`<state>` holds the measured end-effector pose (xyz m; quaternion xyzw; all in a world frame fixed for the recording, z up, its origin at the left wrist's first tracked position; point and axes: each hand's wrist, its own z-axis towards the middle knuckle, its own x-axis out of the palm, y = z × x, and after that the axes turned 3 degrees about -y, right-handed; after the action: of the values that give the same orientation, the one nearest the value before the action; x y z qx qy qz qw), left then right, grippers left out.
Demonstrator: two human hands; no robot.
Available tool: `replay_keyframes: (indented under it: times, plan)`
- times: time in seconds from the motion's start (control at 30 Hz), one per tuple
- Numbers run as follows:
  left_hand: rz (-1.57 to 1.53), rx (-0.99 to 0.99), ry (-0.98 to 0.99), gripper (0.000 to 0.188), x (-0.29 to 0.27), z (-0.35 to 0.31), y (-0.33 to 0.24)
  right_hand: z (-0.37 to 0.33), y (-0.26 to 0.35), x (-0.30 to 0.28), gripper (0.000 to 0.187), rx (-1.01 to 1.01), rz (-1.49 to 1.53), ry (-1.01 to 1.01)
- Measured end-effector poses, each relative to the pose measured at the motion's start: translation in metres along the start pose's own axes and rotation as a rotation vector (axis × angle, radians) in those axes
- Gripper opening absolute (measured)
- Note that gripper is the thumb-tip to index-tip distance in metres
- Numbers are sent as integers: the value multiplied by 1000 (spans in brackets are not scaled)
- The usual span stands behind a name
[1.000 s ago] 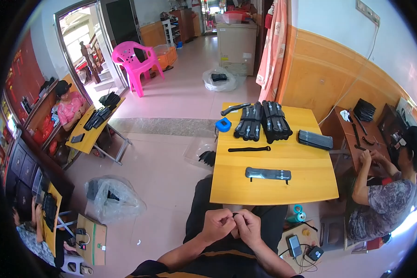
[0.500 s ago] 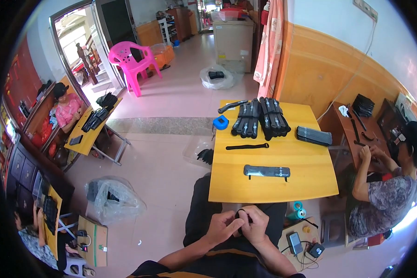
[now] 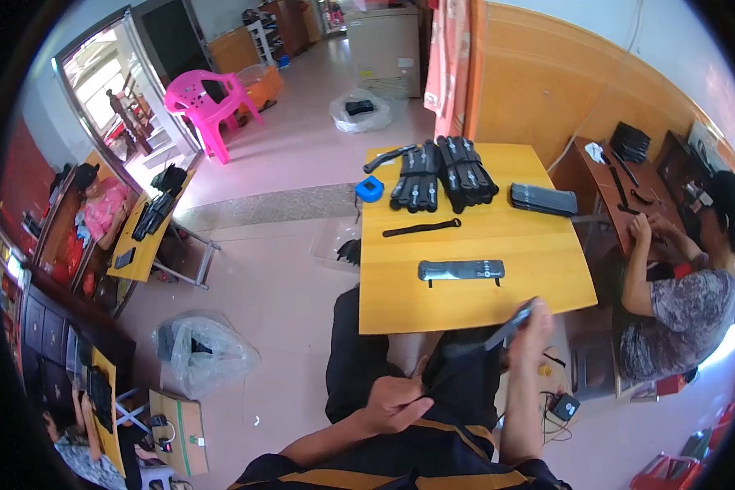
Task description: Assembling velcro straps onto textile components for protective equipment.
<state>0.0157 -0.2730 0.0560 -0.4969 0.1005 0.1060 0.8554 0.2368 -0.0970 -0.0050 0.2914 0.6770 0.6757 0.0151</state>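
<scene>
Above my lap, just off the near edge of the yellow table point(image 3: 482, 314), my right hand point(image 3: 532, 339) is closed on a dark strap point(image 3: 502, 331), which is smeared by motion. My left hand point(image 3: 396, 404) is lower and to the left, its fingers pinched on a thin dark piece that looks like the strap's other end. On the table, closest to my hands, lies a flat plastic-wrapped pack point(image 3: 461, 269) with two small black tabs. Farther back lies a single black strap point(image 3: 421, 229) with an eyelet at its right end.
Banded bundles of black straps point(image 3: 416, 180) stand toward the back, near a blue tape measure point(image 3: 369, 189) and a stack of flat packs point(image 3: 543, 199). A co-worker point(image 3: 682, 302) sits at the brown table on the right. A plastic bag point(image 3: 204, 347) lies on the floor at left.
My hands, close together before, are now apart. My right hand has moved up and right with the strap. The view has shifted, and the table appears higher.
</scene>
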Motion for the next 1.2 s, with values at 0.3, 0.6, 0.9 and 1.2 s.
replay_keyframes:
  times: [0.3, 0.6, 0.9, 1.2]
  plan:
    - [-370, -221, -379, 31, -97, -29, 8, 87, 16, -146, 22, -36, 169, -430]
    - [-186, -453, -118, 29, -96, 127, 21, 18, -17, -148, 26, 82, 80, 22]
    - [-297, -338, 67, 32, -8, 252, 103, -19, -7, -97, 30, 216, 42, 142]
    - [-123, -880, -86, 34, -54, 193, 212, -8, -4, -99, 29, 199, -23, 137]
